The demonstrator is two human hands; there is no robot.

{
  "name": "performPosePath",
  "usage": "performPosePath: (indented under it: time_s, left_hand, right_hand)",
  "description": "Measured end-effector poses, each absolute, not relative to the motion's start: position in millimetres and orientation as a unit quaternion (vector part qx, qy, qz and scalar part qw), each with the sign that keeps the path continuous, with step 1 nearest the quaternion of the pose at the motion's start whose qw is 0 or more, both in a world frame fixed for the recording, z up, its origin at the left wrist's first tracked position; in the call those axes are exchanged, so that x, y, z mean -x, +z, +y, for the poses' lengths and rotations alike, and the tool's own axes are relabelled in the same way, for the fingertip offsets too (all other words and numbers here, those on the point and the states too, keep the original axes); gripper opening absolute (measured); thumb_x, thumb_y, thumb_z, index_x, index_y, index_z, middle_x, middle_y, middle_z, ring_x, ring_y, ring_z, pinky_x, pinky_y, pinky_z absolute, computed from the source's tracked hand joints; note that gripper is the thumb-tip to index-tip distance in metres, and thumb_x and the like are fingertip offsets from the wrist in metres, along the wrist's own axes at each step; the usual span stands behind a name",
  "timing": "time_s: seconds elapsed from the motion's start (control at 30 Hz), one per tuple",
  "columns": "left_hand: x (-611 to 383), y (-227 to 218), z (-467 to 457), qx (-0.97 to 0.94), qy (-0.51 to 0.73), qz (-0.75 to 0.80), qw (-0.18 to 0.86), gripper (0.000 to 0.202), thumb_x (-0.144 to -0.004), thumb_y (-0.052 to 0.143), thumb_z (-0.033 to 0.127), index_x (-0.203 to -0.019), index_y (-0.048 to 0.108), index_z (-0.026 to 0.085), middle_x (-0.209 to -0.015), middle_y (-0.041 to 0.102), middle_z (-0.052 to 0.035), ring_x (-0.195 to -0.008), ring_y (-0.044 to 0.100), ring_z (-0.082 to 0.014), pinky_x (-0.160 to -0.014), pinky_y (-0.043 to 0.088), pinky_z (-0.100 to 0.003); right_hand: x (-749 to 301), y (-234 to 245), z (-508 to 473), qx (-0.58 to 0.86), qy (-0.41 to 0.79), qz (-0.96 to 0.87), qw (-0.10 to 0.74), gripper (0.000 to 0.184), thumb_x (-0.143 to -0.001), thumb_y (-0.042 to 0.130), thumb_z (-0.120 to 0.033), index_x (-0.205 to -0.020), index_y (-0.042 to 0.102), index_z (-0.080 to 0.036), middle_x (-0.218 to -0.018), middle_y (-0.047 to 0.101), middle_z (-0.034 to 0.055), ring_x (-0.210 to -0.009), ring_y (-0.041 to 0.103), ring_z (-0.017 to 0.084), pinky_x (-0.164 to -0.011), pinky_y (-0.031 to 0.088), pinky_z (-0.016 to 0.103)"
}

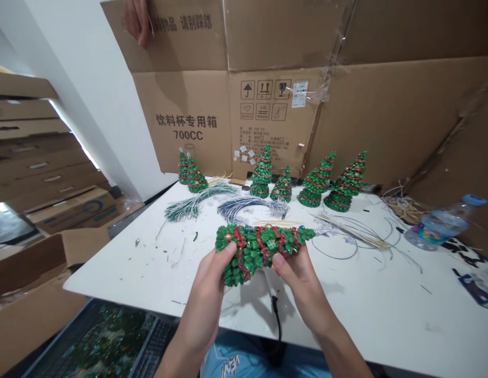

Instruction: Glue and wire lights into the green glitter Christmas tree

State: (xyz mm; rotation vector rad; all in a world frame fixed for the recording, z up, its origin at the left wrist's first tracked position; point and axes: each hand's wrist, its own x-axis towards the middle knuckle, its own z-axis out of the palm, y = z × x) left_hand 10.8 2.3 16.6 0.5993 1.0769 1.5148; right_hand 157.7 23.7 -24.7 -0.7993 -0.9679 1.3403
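Your left hand grips the Christmas tree figurine at its base, your right hand toward its tip, long axis left to right.

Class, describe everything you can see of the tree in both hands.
The decorated tree is a green, leafy cone wrapped in red garland, with gold balls and a small green gift ornament; it looks like glossy resin. Held on its side above the white table, its tip points right. The left hand grips its broad end, the right hand its narrower part.
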Motion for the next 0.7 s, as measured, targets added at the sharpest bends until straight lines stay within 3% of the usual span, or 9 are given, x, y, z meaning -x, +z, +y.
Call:
performPosePath:
  time_s: [0.17, 0.3, 0.4, 0.53, 0.7]
  left_hand:
    - [-15, 14, -2, -0.296, 0.651, 0.464, 0.522, 0.044, -0.082, 0.093, 0.057, -0.107, 0.088, 0.021, -0.124, 0.086, -0.0085, -0.136, 0.070, -0.0378, -0.125, 0.049, -0.049]
    - [-16, 16, -2, -0.301, 0.644, 0.468, 0.525, 0.049, -0.082, 0.093, 0.053, -0.116, 0.087, 0.019, -0.126, 0.086, -0.0096, -0.128, 0.074, -0.0383, -0.118, 0.055, -0.049]
    - [-20, 24, -4, -0.287, 0.665, 0.460, 0.514, 0.042, -0.078, 0.095, 0.047, -0.109, 0.089, 0.018, -0.116, 0.088, -0.0087, -0.121, 0.078, -0.0376, -0.113, 0.058, -0.047]
    - [-26, 33, -7, -0.275, 0.675, 0.447, 0.519, 0.034, -0.078, 0.093, 0.040, -0.104, 0.089, 0.019, -0.112, 0.088, -0.0073, -0.117, 0.080, -0.0356, -0.111, 0.059, -0.043]
    - [-23, 28, -4, -0.284, 0.665, 0.454, 0.521, 0.040, -0.078, 0.095, 0.043, -0.110, 0.089, 0.019, -0.115, 0.088, -0.0092, -0.120, 0.079, -0.0368, -0.111, 0.059, -0.045]
  right_hand:
    - [-159, -21, 18, 0.356, 0.572, -0.413, 0.613, 0.087, -0.095, 0.084, -0.055, -0.169, 0.043, -0.034, -0.169, 0.062, 0.0081, -0.153, 0.061, 0.032, -0.129, 0.047, 0.050]
    - [-159, -19, 14, 0.331, 0.566, -0.426, 0.623, 0.087, -0.096, 0.084, -0.051, -0.169, 0.040, -0.034, -0.166, 0.064, 0.0080, -0.155, 0.059, 0.030, -0.133, 0.042, 0.049]
    - [-158, -19, 11, 0.333, 0.555, -0.440, 0.622, 0.082, -0.098, 0.083, -0.048, -0.167, 0.041, -0.034, -0.161, 0.069, 0.0077, -0.156, 0.057, 0.030, -0.136, 0.037, 0.050]
    - [-157, -19, 8, 0.336, 0.550, -0.440, 0.625, 0.079, -0.097, 0.085, -0.049, -0.164, 0.046, -0.037, -0.168, 0.063, 0.0067, -0.156, 0.057, 0.031, -0.135, 0.038, 0.054]
    - [-163, -16, 8, 0.352, 0.561, -0.438, 0.608, 0.082, -0.096, 0.088, -0.046, -0.166, 0.047, -0.039, -0.169, 0.062, 0.0045, -0.160, 0.054, 0.029, -0.135, 0.039, 0.050]
